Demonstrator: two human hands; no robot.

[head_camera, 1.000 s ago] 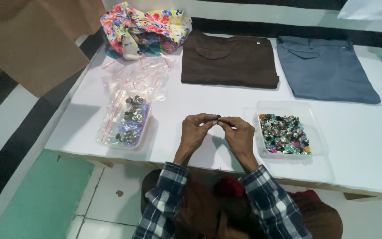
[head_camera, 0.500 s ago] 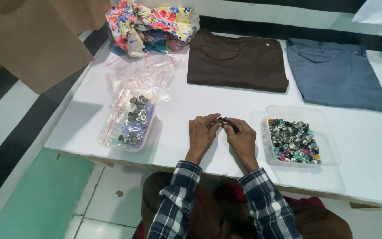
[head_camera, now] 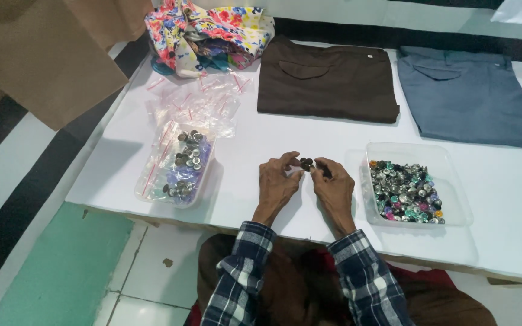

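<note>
Midway: my left hand (head_camera: 278, 181) and right hand (head_camera: 332, 184) pinch small metal buttons (head_camera: 307, 163) between fingertips; right tray (head_camera: 418, 193) heaped loose, left tray (head_camera: 179, 166) holds bagged ones.

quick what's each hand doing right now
Left hand: closed, fingertips pinching the small metal buttons.
Right hand: closed, pinching the same buttons from the other side.

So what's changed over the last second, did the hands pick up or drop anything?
Hardly anything. The left hand and right hand stay together over the table, pinching the same small dark buttons between the fingertips; nothing was taken or let go. Only the view shifted a little. The tray of buttons, bag tray, brown garment and blue garment lie as before.
</note>
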